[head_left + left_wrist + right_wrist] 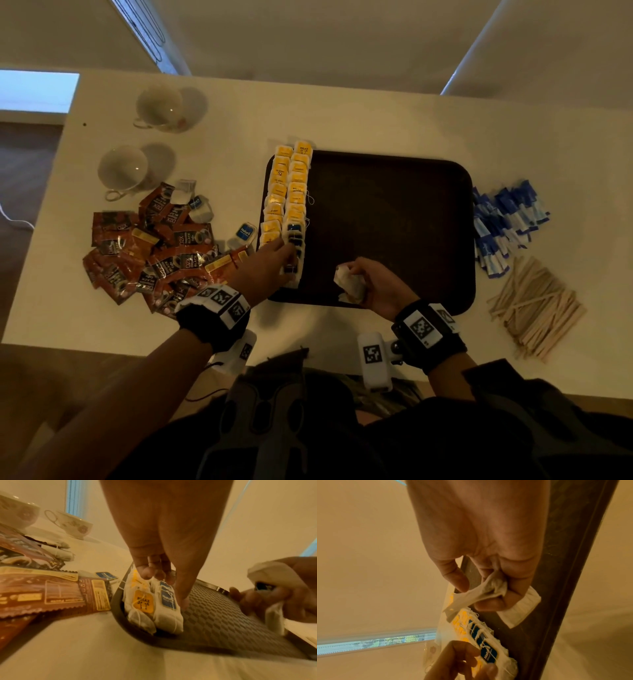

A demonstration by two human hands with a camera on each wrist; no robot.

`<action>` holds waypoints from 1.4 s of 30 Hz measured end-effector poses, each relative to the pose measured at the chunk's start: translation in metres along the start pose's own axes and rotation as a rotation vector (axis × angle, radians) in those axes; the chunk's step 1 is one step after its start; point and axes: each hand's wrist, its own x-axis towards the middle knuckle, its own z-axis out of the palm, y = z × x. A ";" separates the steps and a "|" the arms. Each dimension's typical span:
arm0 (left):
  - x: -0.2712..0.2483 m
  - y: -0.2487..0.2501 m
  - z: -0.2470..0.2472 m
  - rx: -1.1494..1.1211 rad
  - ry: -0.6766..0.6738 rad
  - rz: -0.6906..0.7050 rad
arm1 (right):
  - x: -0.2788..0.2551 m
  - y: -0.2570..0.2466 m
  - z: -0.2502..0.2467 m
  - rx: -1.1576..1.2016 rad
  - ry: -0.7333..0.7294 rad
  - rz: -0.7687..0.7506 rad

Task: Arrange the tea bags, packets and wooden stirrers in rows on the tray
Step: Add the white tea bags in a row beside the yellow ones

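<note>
A dark brown tray (394, 212) lies mid-table. Two rows of tea bags run along its left side, yellow-tagged ones (279, 192) with several blue-tagged ones (294, 236) at the near end of the second row. My left hand (289, 255) reaches onto that near end. Its curled fingers and thumb (181, 599) pinch a blue-tagged tea bag (169, 599) lying beside a yellow-tagged one (143, 602). My right hand (363, 284) hovers over the tray's near edge and grips a bunch of white tea bags (489, 588). Red-brown packets (154, 253) are piled left of the tray.
Blue sugar packets (503, 222) and a heap of wooden stirrers (534, 308) lie on the table right of the tray. Two white teacups (161, 106) (125, 171) stand at the far left. A few loose tea bags (245, 233) sit between the packet pile and the tray.
</note>
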 end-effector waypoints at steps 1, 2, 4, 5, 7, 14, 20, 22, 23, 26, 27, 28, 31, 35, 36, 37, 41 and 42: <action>-0.003 -0.002 0.004 0.002 -0.022 0.023 | -0.001 -0.001 0.000 0.009 -0.002 0.000; -0.005 -0.003 0.007 -0.003 -0.036 0.038 | -0.001 -0.001 0.001 0.020 -0.002 -0.001; -0.005 -0.004 0.012 -0.011 -0.040 0.042 | -0.001 -0.002 0.001 0.018 0.004 0.001; -0.004 -0.004 0.014 -0.007 -0.037 0.041 | -0.001 -0.002 0.002 0.006 0.009 0.004; 0.000 -0.002 0.016 -0.005 -0.023 0.048 | -0.001 -0.003 0.002 -0.009 0.014 0.010; 0.011 0.001 0.020 -0.053 0.001 0.013 | 0.000 -0.003 0.003 -0.026 0.019 0.005; 0.016 -0.001 0.022 -0.107 0.029 -0.003 | -0.001 -0.004 0.005 0.027 0.023 0.011; 0.015 0.001 0.022 -0.111 0.031 -0.010 | 0.000 -0.003 0.005 0.068 0.029 0.017; 0.015 0.002 0.020 -0.117 0.036 -0.020 | 0.000 -0.003 0.005 0.086 0.033 0.019; 0.010 0.010 0.009 -0.256 0.086 -0.014 | 0.000 -0.004 0.005 0.120 0.027 0.020; 0.008 0.013 0.005 -0.326 0.094 0.031 | 0.000 -0.004 0.006 0.128 0.020 0.023; 0.004 0.017 0.001 -0.380 0.089 0.089 | -0.001 -0.005 0.006 0.135 0.010 0.028; -0.003 0.029 -0.009 -0.445 0.048 0.221 | -0.002 -0.006 0.010 0.142 -0.018 0.037; 0.000 0.037 -0.011 -0.475 0.075 0.268 | -0.002 -0.003 0.013 0.107 -0.059 0.021; 0.000 0.037 -0.011 -0.504 0.085 0.251 | -0.002 -0.002 0.013 0.099 -0.069 0.014; 0.001 0.037 -0.012 -0.543 0.087 0.225 | -0.003 -0.002 0.013 0.101 -0.072 0.007; 0.001 0.035 -0.020 -0.772 0.036 0.123 | -0.001 0.000 0.009 0.086 -0.057 -0.017; 0.000 0.034 -0.023 -0.797 0.019 0.112 | -0.001 0.000 0.006 0.040 -0.062 -0.033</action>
